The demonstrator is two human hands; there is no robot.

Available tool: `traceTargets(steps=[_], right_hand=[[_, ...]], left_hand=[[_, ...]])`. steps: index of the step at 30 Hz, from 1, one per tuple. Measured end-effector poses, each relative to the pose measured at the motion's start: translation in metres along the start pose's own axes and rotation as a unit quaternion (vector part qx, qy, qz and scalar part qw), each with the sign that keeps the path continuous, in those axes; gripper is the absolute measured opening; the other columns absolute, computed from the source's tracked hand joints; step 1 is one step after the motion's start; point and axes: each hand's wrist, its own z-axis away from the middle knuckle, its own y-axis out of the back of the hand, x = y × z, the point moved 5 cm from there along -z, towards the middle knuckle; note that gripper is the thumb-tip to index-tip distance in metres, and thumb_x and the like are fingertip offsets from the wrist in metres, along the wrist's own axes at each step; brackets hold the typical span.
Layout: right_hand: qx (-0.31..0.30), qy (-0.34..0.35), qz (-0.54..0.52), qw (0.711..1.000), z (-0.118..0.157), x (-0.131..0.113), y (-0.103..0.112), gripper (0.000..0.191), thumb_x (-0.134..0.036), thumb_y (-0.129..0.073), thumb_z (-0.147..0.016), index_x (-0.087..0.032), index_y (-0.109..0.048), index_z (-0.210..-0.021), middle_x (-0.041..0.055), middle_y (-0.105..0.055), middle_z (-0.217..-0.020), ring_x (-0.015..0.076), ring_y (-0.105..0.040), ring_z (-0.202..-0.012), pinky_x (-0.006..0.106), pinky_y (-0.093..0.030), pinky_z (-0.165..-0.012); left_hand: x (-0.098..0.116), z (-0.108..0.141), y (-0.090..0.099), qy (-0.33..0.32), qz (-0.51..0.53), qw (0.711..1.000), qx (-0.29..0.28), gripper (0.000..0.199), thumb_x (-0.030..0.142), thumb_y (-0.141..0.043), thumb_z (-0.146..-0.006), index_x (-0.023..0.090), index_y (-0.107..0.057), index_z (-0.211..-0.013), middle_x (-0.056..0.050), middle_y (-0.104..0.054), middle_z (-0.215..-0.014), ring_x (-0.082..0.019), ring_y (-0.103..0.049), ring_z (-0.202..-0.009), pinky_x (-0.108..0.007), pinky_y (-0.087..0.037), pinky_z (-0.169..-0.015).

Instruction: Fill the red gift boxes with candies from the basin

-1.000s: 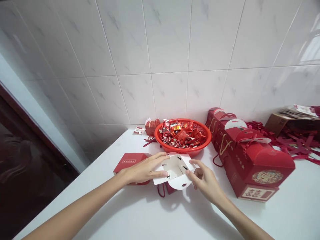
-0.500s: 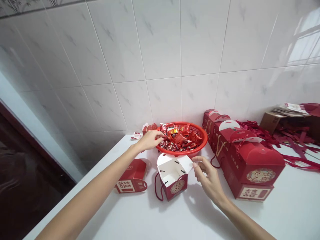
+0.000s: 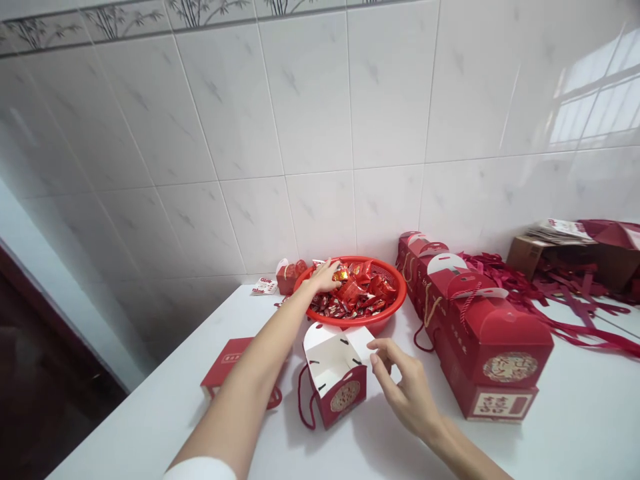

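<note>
My left hand (image 3: 326,276) reaches over the red plastic basket (image 3: 401,293), fingers stretched out onto the wrapped candies (image 3: 353,293); its fingertips are partly lost among the wrappers. In front of the basket stands an open red gift box (image 3: 330,407), with a white inside, dark cord ends showing within and a dark red cord handle hanging at its left. My right hand (image 3: 407,383) is at the right side of this box, thumb and index finger closed at the edge of its raised white flap (image 3: 361,341). Another red box (image 3: 227,363) lies left of it, partly behind my left forearm.
A row of closed red gift boxes (image 3: 520,333) runs along the right toward the tiled wall. Behind them lie dark red ribbons (image 3: 487,267) and a cardboard carton (image 3: 523,257). A small red box (image 3: 289,277) and a printed card (image 3: 264,287) sit left of the basket.
My left hand has moved from the basket's left rim to over the candies inside. My right hand stays by the box flap. The view has tilted up slightly and shifted right.
</note>
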Motion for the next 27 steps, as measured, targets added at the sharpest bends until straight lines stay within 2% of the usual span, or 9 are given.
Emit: traceTargets(steps=[3, 6, 9, 13, 17, 19, 22, 25, 27], right_hand=[[0.009, 0.012, 0.005, 1.000, -0.002, 0.000, 0.002, 0.019, -0.032, -0.044, -0.098, -0.020, -0.059, -0.098, -0.0010, -0.060, -0.063, 0.0137, -0.056, -0.053, 0.023, -0.046, -0.050], [0.013, 0.015, 0.003, 1.000, -0.003, 0.000, 0.003, 0.018, -0.031, -0.044, -0.098, -0.020, -0.059, -0.101, 0.0003, -0.064, -0.067, 0.0137, -0.057, -0.054, 0.022, -0.046, -0.049], [0.020, 0.017, 0.003, 1.000, -0.003, 0.000, 0.003, 0.019, -0.031, -0.044, -0.098, -0.020, -0.059, -0.102, 0.0011, -0.065, -0.070, 0.0138, -0.058, -0.055, 0.023, -0.047, -0.051], [0.029, -0.018, -0.030, 0.999, -0.004, 0.004, 0.005, 0.022, -0.036, -0.047, -0.097, -0.020, -0.061, -0.100, 0.0018, -0.065, -0.072, 0.0149, -0.058, -0.059, 0.024, -0.047, -0.055], [0.008, -0.114, -0.151, 0.982, -0.007, 0.012, 0.004, 0.034, -0.050, -0.049, -0.096, -0.019, -0.062, -0.100, 0.0025, -0.066, -0.077, 0.0134, -0.056, -0.055, 0.025, -0.046, -0.052], [0.003, -0.149, -0.216, 0.965, -0.009, 0.015, 0.003, 0.043, -0.057, -0.044, -0.097, -0.018, -0.063, -0.095, 0.0015, -0.065, -0.071, 0.0132, -0.054, -0.050, 0.027, -0.048, -0.055], [0.022, -0.180, -0.251, 0.951, -0.009, 0.018, 0.003, 0.053, -0.066, -0.045, -0.093, -0.020, -0.058, -0.071, -0.0005, -0.056, -0.051, 0.0160, -0.054, -0.049, 0.030, -0.047, -0.059], [0.057, -0.208, -0.269, 0.939, -0.008, 0.022, 0.004, 0.055, -0.069, -0.054, -0.087, -0.022, -0.050, -0.059, -0.0007, -0.052, -0.047, 0.0165, -0.053, -0.050, 0.030, -0.045, -0.057], [0.058, -0.224, -0.297, 0.926, -0.008, 0.024, 0.002, 0.056, -0.072, -0.053, -0.086, -0.022, -0.050, -0.060, -0.0008, -0.051, -0.047, 0.0158, -0.050, -0.047, 0.031, -0.044, -0.054]], left_hand=[[0.000, -0.007, -0.008, 0.025, 0.007, 1.000, 0.002, 0.065, 0.034, -0.070, -0.078, 0.019, -0.050, -0.138, -0.017, -0.047, -0.152, -0.033, -0.042, -0.142, -0.042, -0.035, -0.112], [0.001, -0.007, -0.010, 0.051, 0.021, 0.998, 0.007, 0.044, 0.037, -0.070, -0.076, 0.016, -0.065, -0.114, -0.016, -0.070, -0.122, -0.036, -0.058, -0.123, -0.047, -0.039, -0.106], [0.007, 0.001, -0.005, 0.060, 0.047, 0.997, 0.013, 0.030, 0.036, -0.072, -0.072, 0.017, -0.068, -0.094, -0.011, -0.075, -0.099, -0.035, -0.065, -0.107, -0.049, -0.040, -0.103], [0.025, 0.025, 0.010, 0.032, 0.102, 0.993, 0.056, 0.039, 0.040, -0.069, -0.078, 0.018, -0.064, -0.110, -0.009, -0.071, -0.115, -0.030, -0.063, -0.111, -0.040, -0.045, -0.098], [0.064, 0.069, 0.018, -0.058, 0.164, 0.984, 0.049, 0.046, 0.049, -0.070, -0.079, 0.023, -0.059, -0.116, 0.000, -0.071, -0.100, -0.021, -0.067, -0.089, -0.029, -0.051, -0.078], [0.094, 0.096, 0.020, -0.196, 0.204, 0.959, 0.029, 0.045, 0.042, -0.077, -0.073, 0.022, -0.062, -0.111, -0.002, -0.068, -0.106, -0.021, -0.065, -0.095, -0.030, -0.051, -0.083], [0.123, 0.125, 0.016, -0.308, 0.158, 0.938, -0.023, 0.048, 0.035, -0.080, -0.070, 0.022, -0.065, -0.113, -0.006, -0.061, -0.110, -0.023, -0.062, -0.100, -0.036, -0.051, -0.090], [0.130, 0.136, 0.012, -0.329, 0.156, 0.928, -0.077, 0.059, 0.036, -0.081, -0.071, 0.022, -0.063, -0.125, -0.008, -0.056, -0.115, -0.024, -0.061, -0.104, -0.038, -0.051, -0.093], [0.127, 0.138, 0.015, -0.323, 0.188, 0.925, -0.072, 0.052, 0.035, -0.078, -0.075, 0.021, -0.065, -0.123, -0.009, -0.057, -0.115, -0.024, -0.060, -0.106, -0.038, -0.049, -0.097]])
